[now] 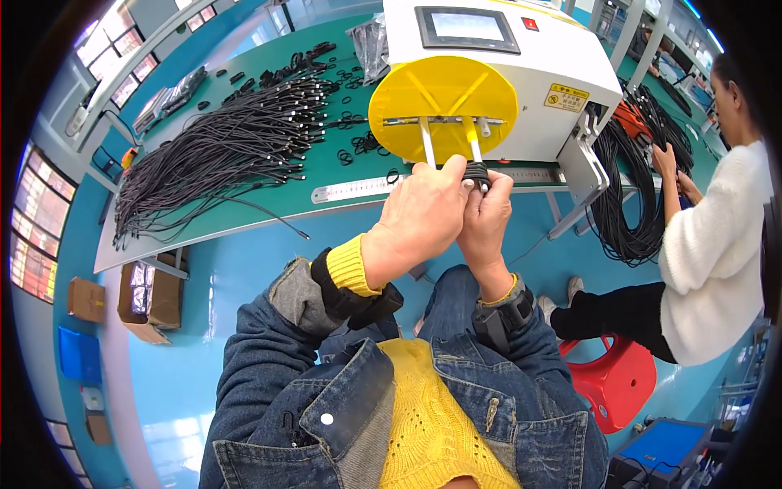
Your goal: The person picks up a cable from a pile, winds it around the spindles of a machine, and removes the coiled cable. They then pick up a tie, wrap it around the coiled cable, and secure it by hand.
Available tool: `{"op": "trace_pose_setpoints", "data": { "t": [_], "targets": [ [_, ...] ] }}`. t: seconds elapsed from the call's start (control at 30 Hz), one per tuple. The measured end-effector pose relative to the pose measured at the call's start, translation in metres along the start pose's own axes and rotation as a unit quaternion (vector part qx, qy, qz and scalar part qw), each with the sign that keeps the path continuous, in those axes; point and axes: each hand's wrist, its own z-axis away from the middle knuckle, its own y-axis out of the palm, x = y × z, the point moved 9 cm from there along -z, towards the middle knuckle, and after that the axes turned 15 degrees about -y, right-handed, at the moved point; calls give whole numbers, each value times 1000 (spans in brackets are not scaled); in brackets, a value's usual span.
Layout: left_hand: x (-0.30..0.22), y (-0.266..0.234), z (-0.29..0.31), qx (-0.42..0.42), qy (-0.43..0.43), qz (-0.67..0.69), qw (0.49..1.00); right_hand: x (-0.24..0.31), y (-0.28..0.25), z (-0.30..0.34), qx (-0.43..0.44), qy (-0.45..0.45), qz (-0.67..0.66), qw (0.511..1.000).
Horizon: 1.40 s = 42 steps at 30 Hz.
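A small black cable coil (476, 173) sits at the outer ends of two pegs, one white (428, 143) and one yellow and white (472, 134), which stick out from a round yellow disc (391, 90). My left hand (415, 208) is closed at the coil's left side, its fingertips hidden behind the knuckles. From the right, my right hand (487, 218) grips the same coil, thumb up along its side. The disc is mounted on the front of a white winding machine (538, 73) with a screen (464, 26) on top.
Many black cables (236, 130) lie piled on the green table (269, 196), left of the machine. A steel ruler (350, 191) lies along its front edge. At right a person (717, 236) handles long black cables (623, 187) near a red stool (615, 383). Cardboard boxes (155, 297) stand below left.
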Motion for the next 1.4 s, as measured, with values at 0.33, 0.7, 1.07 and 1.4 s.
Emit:
{"op": "trace_pose_setpoints", "data": {
  "t": [0.33,0.7,1.07,1.4],
  "targets": [
    [10,8,54,-22,36,25,999,25,-19,38,77,9,43,996],
    [90,17,84,52,-66,24,996,32,57,74,417,-122,158,887],
    [115,12,96,65,-120,23,990,47,80,87,410,-146,161,886],
    [122,31,101,52,-102,55,992,13,87,116,402,-10,39,915]
  ]
}}
